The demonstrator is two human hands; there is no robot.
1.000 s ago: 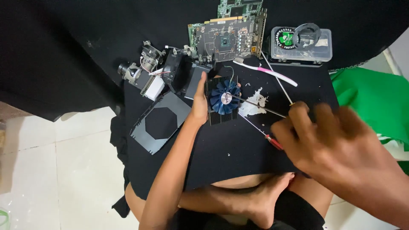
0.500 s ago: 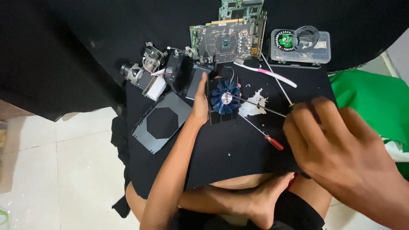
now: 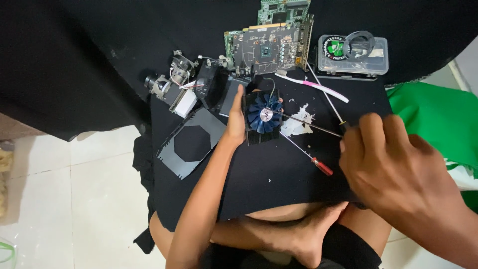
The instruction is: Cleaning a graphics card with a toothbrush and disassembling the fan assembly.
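Fan (image 3: 264, 113) with blue blades sits on a dark block of metal fins (image 3: 262, 135), in the middle of a black cloth (image 3: 279, 174) that covers our lap. We have only one view, from the head, looking down.

Our left hand (image 3: 235, 118) lies flat along the left side of the fan. Its fingers are pressed together and point away from us, and they touch the edge of the block. It pinches nothing.

Our right hand (image 3: 393, 164) is near the camera, at the right. It is closed around the handle end of a long thin screwdriver (image 3: 303, 123). The handle itself is hidden in the hand. The metal shaft goes to the left and its tip rests on the hub of the fan.

A second screwdriver with a red handle (image 3: 308, 154) lies on the cloth just below the first one. Between them we see a crumpled white tissue (image 3: 297, 122), just beside the fan.

Farther from us lies a green circuit board (image 3: 264, 47), and to its right a clear plastic box (image 3: 352, 55). A pink and white toothbrush (image 3: 313, 86) lies in front of the board. At the left we see a dark flat cover with an eight-sided hole (image 3: 189, 143) and some small metal parts (image 3: 172, 82). A green cloth (image 3: 438, 119) is at the right edge.
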